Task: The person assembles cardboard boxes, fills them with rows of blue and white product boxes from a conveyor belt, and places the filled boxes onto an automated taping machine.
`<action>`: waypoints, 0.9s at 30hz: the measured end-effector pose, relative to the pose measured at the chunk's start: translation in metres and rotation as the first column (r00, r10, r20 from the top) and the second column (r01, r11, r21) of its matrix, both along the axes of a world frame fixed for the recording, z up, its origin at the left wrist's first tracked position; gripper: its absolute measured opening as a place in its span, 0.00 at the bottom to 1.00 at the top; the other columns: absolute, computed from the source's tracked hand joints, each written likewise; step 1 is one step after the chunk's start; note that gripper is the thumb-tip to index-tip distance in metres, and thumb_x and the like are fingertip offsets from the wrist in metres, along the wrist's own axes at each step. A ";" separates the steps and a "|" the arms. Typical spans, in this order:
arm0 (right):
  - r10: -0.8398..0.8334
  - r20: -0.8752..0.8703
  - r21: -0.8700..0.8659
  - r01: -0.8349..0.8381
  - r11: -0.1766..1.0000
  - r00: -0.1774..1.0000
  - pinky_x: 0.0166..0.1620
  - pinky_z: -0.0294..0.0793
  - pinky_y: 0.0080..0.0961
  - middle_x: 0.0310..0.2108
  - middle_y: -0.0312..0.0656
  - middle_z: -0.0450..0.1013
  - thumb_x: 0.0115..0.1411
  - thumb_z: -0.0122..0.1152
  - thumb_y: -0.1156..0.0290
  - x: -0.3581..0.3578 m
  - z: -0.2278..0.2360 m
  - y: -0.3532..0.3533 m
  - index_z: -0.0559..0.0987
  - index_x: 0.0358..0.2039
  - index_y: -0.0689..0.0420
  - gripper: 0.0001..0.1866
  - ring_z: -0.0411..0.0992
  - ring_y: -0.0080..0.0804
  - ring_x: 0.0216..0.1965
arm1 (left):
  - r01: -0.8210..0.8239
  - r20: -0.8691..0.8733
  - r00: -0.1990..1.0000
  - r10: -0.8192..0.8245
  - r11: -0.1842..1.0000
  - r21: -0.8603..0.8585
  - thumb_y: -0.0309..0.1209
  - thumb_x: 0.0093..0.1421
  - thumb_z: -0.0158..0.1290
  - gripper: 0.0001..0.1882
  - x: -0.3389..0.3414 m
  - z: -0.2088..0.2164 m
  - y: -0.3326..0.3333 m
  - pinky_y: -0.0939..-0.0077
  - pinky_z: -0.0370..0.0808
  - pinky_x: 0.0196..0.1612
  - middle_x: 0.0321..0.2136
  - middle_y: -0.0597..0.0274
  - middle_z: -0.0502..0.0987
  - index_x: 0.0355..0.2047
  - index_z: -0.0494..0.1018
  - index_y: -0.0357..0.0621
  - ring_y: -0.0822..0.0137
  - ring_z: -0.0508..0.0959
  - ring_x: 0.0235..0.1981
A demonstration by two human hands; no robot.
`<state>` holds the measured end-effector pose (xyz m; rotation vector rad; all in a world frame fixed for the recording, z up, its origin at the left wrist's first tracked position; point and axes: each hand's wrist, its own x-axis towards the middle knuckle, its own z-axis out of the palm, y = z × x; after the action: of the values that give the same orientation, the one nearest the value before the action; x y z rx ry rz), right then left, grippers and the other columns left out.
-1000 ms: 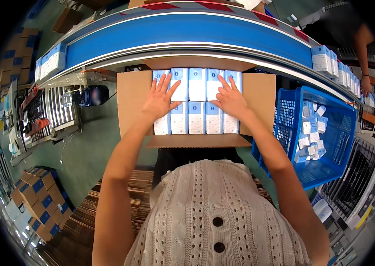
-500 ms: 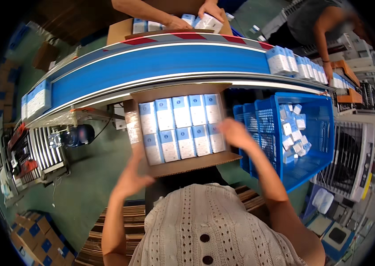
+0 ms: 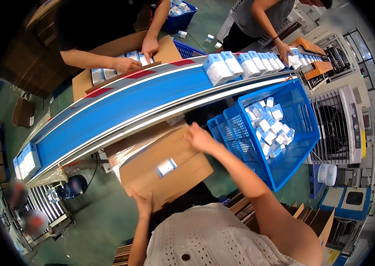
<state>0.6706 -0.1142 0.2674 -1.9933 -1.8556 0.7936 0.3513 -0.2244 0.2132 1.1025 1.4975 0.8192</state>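
A brown cardboard carton (image 3: 169, 155) sits tilted in front of me, its flaps folded over the top and hiding what is inside. On the flaps shows a small white-and-blue rectangle (image 3: 166, 167); whether it is a label or a small box I cannot make out. My left hand (image 3: 143, 203) grips the carton's near left corner, thumb apart from the fingers. At the far right corner, my right hand (image 3: 200, 138) has its fingers closed on a flap's edge. Clear tape or film glints on the carton's far left side.
Beyond the carton runs a blue conveyor belt (image 3: 121, 108) with white-and-blue boxes (image 3: 223, 68) at both ends. Blue crates (image 3: 280, 177) stand at my right, one holding loose small boxes (image 3: 271, 126). Two co-workers handle boxes across the belt. A fan unit (image 3: 336, 124) stands far right.
The carton's flaps have come down over the rows of white-and-blue boxes. My right hand moved to a flap corner, my left to the near corner. My view has turned; belt boxes appear further left.
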 end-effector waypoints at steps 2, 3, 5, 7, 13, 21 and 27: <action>0.191 0.452 0.150 -0.286 0.947 0.871 0.42 0.64 0.46 0.38 0.54 0.63 0.57 0.43 0.61 0.005 -0.050 -0.056 0.71 0.31 0.63 0.16 0.66 0.53 0.36 | -0.052 0.200 0.976 0.086 0.984 -0.170 0.20 0.49 0.50 0.43 0.009 0.036 0.007 0.69 0.50 0.58 0.56 0.44 0.51 0.59 0.35 0.36 0.55 0.53 0.57; 0.108 0.204 0.052 -0.121 0.991 0.973 0.40 0.66 0.44 0.35 0.55 0.63 0.58 0.43 0.62 -0.004 -0.050 -0.062 0.70 0.30 0.64 0.16 0.66 0.53 0.36 | -0.073 0.059 0.995 0.078 0.994 -0.080 0.22 0.51 0.48 0.41 0.010 0.032 0.012 0.69 0.50 0.58 0.56 0.43 0.51 0.59 0.36 0.35 0.54 0.54 0.57; 0.012 0.156 0.062 -0.022 0.998 0.988 0.37 0.68 0.42 0.33 0.54 0.63 0.57 0.44 0.61 -0.011 -0.054 -0.065 0.70 0.29 0.64 0.16 0.66 0.52 0.35 | -0.062 -0.224 0.971 0.085 0.992 0.106 0.25 0.54 0.45 0.37 0.006 0.018 0.030 0.68 0.52 0.57 0.56 0.42 0.51 0.59 0.38 0.35 0.53 0.55 0.56; -0.036 0.058 0.049 0.033 0.998 0.998 0.35 0.69 0.41 0.33 0.55 0.63 0.57 0.45 0.61 -0.034 -0.030 -0.069 0.69 0.28 0.64 0.16 0.67 0.52 0.34 | -0.095 -0.582 0.795 0.168 0.984 0.153 0.34 0.58 0.41 0.31 -0.002 -0.005 0.041 0.65 0.56 0.54 0.52 0.40 0.57 0.58 0.43 0.33 0.50 0.61 0.52; 0.238 -0.253 0.238 -0.179 0.955 0.938 0.36 0.70 0.33 0.31 0.51 0.67 0.54 0.48 0.70 -0.100 0.049 -0.076 0.69 0.29 0.62 0.08 0.68 0.45 0.35 | -0.259 -0.414 0.843 0.343 0.934 0.246 0.42 0.60 0.35 0.27 -0.112 -0.037 0.042 0.62 0.60 0.50 0.48 0.43 0.63 0.53 0.56 0.35 0.49 0.64 0.48; -0.811 -0.574 -0.776 0.239 0.583 0.116 0.47 0.66 0.36 0.50 0.42 0.64 0.56 0.43 0.44 -0.067 -0.200 -0.061 0.61 0.53 0.54 0.32 0.62 0.35 0.49 | -0.431 0.233 0.774 0.589 0.759 -0.487 0.59 0.56 0.32 0.38 -0.187 -0.125 0.029 0.66 0.63 0.49 0.46 0.53 0.68 0.50 0.62 0.36 0.56 0.68 0.45; -0.826 -0.487 -0.873 -0.190 0.449 0.284 0.38 0.73 0.39 0.40 0.48 0.69 0.58 0.40 0.50 -0.265 -0.079 -0.044 0.68 0.44 0.62 0.27 0.69 0.38 0.40 | -0.562 0.069 0.703 0.708 0.613 -0.556 0.50 0.60 0.34 0.29 -0.320 -0.122 -0.058 0.68 0.63 0.49 0.46 0.54 0.69 0.50 0.62 0.39 0.62 0.67 0.47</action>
<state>0.4055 -0.1582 0.1882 -1.4846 -0.1163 2.3064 0.0309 -0.2824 0.0917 0.0025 1.7347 0.9409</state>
